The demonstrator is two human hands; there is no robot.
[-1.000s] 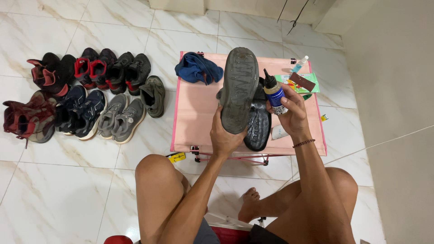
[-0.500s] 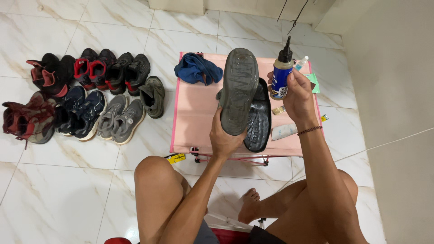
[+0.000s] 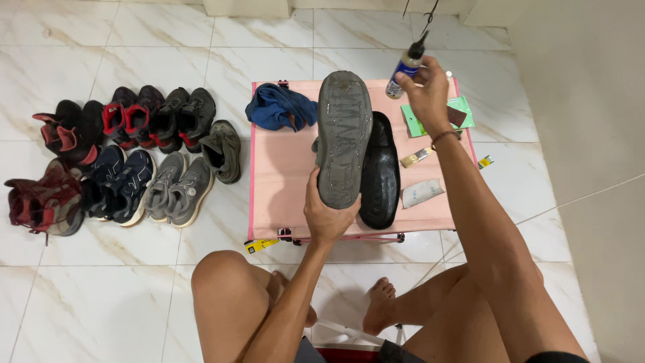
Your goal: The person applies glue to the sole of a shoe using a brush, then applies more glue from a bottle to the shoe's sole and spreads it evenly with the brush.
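Shoe (image 3: 344,138) sole-up in left hand (image 3: 327,214) grip over pink table (image 3: 282,175); right hand (image 3: 428,91) grips glue bottle (image 3: 405,67) near far edge.

White marbled floor tiles (image 3: 101,54) meet a plain cream wall (image 3: 591,81).

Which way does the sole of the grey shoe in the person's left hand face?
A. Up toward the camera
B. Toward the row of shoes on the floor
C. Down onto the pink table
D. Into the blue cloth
A: the left hand grips the grey shoe at one end above the pink table, and the whole tread pattern shows to the head camera.
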